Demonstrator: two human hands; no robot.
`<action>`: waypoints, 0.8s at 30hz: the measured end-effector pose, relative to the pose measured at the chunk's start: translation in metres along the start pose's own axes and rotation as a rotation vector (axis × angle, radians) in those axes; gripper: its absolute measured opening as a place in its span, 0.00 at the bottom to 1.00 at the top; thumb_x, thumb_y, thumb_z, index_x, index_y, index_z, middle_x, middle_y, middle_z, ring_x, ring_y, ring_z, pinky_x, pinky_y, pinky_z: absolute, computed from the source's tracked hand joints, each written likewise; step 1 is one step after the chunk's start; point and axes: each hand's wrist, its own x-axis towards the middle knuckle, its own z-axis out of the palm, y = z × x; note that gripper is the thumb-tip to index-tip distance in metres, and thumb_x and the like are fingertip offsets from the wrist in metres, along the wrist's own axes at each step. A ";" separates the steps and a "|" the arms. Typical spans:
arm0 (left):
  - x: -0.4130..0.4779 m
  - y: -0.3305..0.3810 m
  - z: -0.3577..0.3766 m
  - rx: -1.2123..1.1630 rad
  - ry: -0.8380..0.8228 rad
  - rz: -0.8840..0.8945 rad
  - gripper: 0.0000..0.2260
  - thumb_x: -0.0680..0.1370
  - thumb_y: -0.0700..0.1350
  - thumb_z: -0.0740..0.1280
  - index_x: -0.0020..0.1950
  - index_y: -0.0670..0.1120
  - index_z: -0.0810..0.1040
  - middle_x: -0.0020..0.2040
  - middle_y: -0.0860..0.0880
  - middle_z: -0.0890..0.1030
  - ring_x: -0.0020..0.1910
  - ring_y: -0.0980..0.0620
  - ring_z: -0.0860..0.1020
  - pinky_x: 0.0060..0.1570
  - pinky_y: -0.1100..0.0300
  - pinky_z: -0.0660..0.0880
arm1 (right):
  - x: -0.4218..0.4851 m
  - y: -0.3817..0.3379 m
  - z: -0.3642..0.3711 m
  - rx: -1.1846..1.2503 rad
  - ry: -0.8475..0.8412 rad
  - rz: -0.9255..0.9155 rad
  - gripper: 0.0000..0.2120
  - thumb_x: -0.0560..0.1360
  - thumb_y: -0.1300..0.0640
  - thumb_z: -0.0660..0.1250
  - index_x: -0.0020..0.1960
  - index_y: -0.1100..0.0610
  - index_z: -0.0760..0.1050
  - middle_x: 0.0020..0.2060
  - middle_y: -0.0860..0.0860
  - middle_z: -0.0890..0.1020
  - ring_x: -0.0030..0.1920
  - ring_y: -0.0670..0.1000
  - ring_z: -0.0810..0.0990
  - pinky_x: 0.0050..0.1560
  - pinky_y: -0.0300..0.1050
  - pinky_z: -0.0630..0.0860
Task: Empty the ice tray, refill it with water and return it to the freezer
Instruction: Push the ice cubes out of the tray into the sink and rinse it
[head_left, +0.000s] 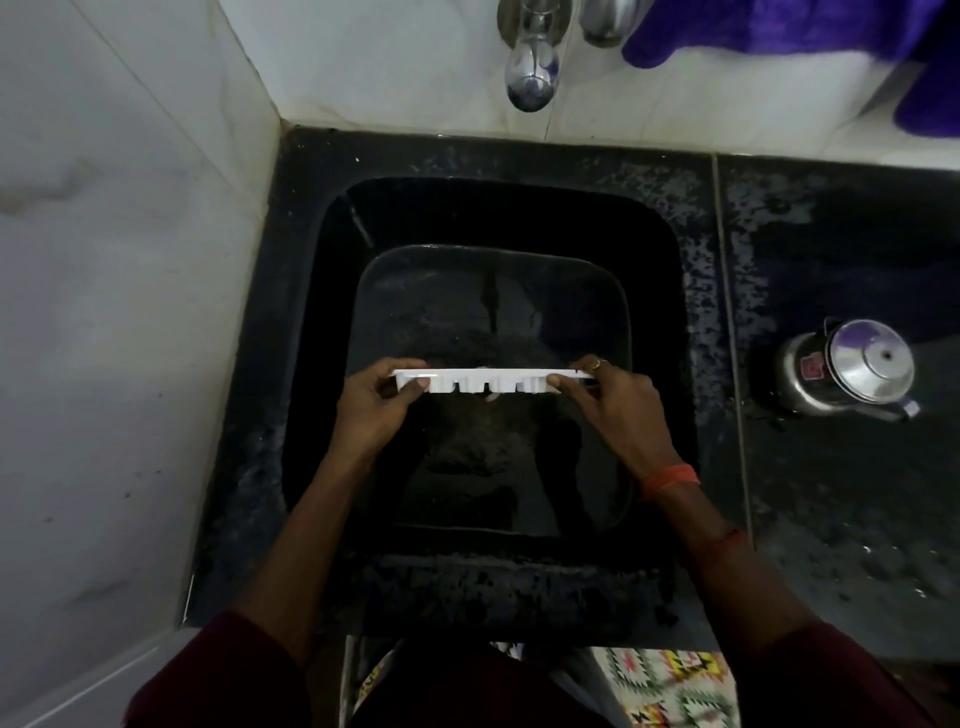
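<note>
Nearest us: dark red sleeves (208, 675) and, below the table edge, a patterned cloth (670, 686). Both forearms reach out over the black sink (657, 249).

Left grip (371, 402): fingers and thumb curled round the left end of the ice tray (493, 381). Right grip (610, 400): closed likewise round the right end, with a ring on one finger and an orange band at the wrist. The tray hangs in the air above the middle of the basin. It is turned on edge, so we see the outer walls of its cells and the rim as a thin white line. It touches only the two grips.

A small pale blur just under the tray may be a cube dropping; the light is too dim to be sure. We cannot see into the cells.

Right of the sink, a steel vessel (852, 366) stands on the wet black table (831, 519). Farther: the tap (531, 78), no stream visible, and a purple cloth (779, 26) beside it.

Progress, our judgement: emptying is in hand, not confirmed complete. Refilling under the tap and the return to the freezer (out of view) remain.
</note>
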 end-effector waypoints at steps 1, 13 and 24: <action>0.001 -0.002 0.000 0.019 0.019 0.001 0.08 0.77 0.39 0.74 0.53 0.50 0.83 0.49 0.50 0.86 0.49 0.54 0.83 0.53 0.60 0.78 | 0.001 -0.001 0.000 -0.024 0.001 -0.003 0.34 0.71 0.24 0.52 0.55 0.49 0.80 0.45 0.55 0.87 0.48 0.59 0.85 0.47 0.53 0.80; -0.001 0.016 -0.006 -0.020 0.183 -0.169 0.30 0.62 0.70 0.74 0.53 0.49 0.84 0.43 0.53 0.87 0.45 0.52 0.86 0.56 0.49 0.82 | 0.007 -0.012 -0.010 -0.020 0.051 -0.015 0.31 0.75 0.27 0.55 0.54 0.51 0.81 0.39 0.52 0.86 0.45 0.59 0.84 0.48 0.53 0.80; -0.006 0.029 -0.009 0.068 0.243 -0.194 0.26 0.71 0.66 0.75 0.33 0.42 0.80 0.28 0.46 0.83 0.30 0.56 0.84 0.39 0.62 0.78 | 0.016 -0.017 -0.020 -0.019 0.093 0.032 0.34 0.73 0.26 0.56 0.51 0.53 0.83 0.41 0.53 0.86 0.45 0.59 0.84 0.48 0.55 0.81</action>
